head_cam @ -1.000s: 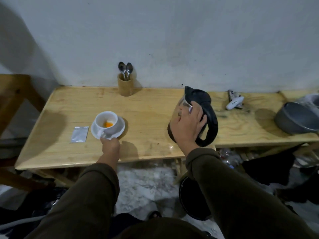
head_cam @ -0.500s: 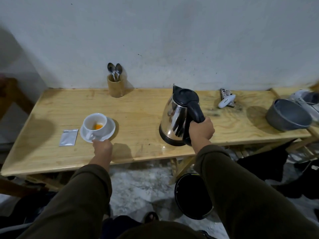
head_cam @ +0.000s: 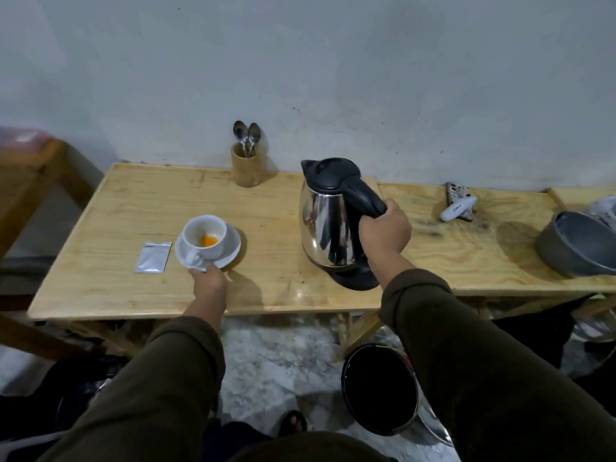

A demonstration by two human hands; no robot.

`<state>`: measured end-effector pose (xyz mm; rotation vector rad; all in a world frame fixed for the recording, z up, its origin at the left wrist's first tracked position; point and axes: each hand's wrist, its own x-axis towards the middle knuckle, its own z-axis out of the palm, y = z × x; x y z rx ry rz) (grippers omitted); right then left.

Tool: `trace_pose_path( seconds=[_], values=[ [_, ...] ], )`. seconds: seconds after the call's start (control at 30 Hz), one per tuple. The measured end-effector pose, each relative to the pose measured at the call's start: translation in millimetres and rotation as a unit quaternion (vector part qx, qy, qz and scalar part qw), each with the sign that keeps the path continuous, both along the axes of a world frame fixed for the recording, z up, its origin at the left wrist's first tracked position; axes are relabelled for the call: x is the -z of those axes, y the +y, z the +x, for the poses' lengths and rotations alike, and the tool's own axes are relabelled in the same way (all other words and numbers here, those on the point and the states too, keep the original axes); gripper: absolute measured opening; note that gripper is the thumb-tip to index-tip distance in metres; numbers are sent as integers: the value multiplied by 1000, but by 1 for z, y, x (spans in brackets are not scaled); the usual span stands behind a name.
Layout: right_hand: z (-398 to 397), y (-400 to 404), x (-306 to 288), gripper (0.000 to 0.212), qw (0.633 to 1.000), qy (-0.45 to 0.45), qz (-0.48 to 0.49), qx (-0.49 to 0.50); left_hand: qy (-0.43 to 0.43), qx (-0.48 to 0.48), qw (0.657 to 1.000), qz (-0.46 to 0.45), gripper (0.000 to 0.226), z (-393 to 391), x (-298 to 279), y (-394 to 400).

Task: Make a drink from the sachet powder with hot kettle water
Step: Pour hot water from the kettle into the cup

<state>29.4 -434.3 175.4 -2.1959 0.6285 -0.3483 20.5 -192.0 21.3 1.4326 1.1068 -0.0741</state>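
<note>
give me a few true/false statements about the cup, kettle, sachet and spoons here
1. The right hand grips the kettle by its handle. True.
2. The cup is full of water. False: it holds only orange powder at the bottom.
3. The sachet lies left of the saucer. True.
4. The left hand holds a spoon. False: it touches the saucer's near edge; both spoons stand in the wooden holder.
5. The kettle lid is open. False: it is shut.

A pale wooden desk (head_cam: 116, 211) stands against a wall. On it: a silver sachet (head_cam: 153, 257), a white saucer (head_cam: 230, 250) (carrying a cup), a steel kettle (head_cam: 328, 225), a wooden spoon holder (head_cam: 245, 170) and a grey bowl (head_cam: 576, 246).
</note>
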Motion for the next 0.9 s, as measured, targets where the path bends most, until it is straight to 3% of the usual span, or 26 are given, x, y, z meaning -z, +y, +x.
trace_pose_path(
  seconds=[0.13,0.33,0.5,0.73,0.9],
  values=[
    [5,22,-9,13,991,10,-83,-103,-8,-30,997,-67,66,6,6,16],
    [13,63,-20,14,958,47,-193,-207,-4,1,987,-160,70,12,6,57],
    [18,94,-24,13,935,92,-248,-235,-32,32,978,-202,65,10,11,71],
    [20,128,-28,10,907,138,-314,-243,-5,112,973,-202,70,13,24,88],
    [23,144,-34,23,890,157,-357,-236,0,129,969,-212,69,14,24,93]
  ],
)
